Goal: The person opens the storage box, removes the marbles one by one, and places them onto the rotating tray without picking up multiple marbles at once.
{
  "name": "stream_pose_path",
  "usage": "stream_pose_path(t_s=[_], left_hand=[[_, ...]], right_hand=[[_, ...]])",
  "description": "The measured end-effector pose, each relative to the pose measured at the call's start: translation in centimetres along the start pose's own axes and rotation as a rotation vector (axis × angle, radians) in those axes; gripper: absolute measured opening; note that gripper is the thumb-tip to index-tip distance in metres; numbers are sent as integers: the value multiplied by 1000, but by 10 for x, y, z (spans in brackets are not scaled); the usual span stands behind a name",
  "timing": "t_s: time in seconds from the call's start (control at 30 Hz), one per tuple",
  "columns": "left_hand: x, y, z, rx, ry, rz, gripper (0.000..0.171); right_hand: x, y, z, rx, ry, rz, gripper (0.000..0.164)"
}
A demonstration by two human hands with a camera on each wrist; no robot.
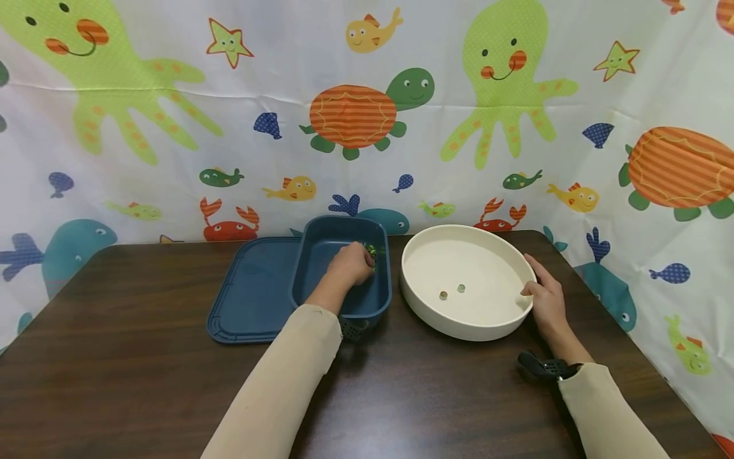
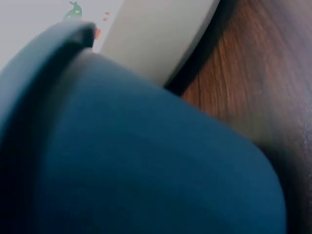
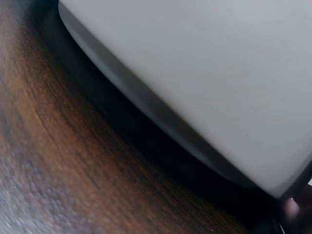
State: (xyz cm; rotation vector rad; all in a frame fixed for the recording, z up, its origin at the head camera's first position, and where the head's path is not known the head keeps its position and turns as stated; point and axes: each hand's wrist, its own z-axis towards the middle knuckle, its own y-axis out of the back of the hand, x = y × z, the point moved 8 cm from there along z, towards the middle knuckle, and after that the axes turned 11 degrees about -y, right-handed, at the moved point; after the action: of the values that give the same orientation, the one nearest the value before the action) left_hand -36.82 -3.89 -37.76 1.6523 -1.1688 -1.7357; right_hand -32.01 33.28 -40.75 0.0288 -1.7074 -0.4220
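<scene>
My left hand (image 1: 351, 264) reaches down into a deep blue bin (image 1: 304, 268), its fingers bent beside a cluster of small green and yellow pieces (image 1: 371, 250) at the bin's right side. The fingertips are hidden, so a hold on any piece cannot be made out. My right hand (image 1: 547, 294) grips the right rim of a round, cream-white shallow bowl (image 1: 459, 328), thumb over the edge. Inside the bowl lie two small glassy round pieces that look like marbles, one brownish (image 1: 443, 295) and one clear greenish (image 1: 461, 288). Close up, the left wrist view shows the bin's outer wall (image 2: 161, 161).
A flat blue lid (image 1: 252, 293) lies on the dark wood table (image 1: 143, 382), left of the bin and partly behind it. A curtain (image 1: 258, 76) printed with sea animals hangs along the table's back and right edges. The bowl's side wall (image 3: 204, 87) fills much of the right wrist view.
</scene>
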Motion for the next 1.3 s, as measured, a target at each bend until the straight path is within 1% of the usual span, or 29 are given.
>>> stream_pose_path(t_s=[0.23,0.4,0.53,0.63,0.77,0.93,1.13,1.3], left_hand=[[-1,0,-1,-5,-3,30,12],[-3,1,-2,-11,-16,48,9],[-7,8,-3,-48,-27,92,10],[-12,15,-4,-81,-28,99,12],[-25,23,-5,-117,-50,63,13],[-48,29,-7,-140,-106,40,17],[-76,25,-8,-120,-173,27,20],[-93,13,-6,-78,-224,21,17]], right_hand=[[1,-2,0,4,7,0,78],[1,-1,0,7,14,0,78],[2,-1,0,13,17,-7,77],[2,-1,0,16,14,-10,77],[1,-1,1,15,9,-8,77],[-1,0,3,12,1,-16,78],[-2,0,3,2,-9,-8,78],[-3,0,3,4,-10,-16,78]])
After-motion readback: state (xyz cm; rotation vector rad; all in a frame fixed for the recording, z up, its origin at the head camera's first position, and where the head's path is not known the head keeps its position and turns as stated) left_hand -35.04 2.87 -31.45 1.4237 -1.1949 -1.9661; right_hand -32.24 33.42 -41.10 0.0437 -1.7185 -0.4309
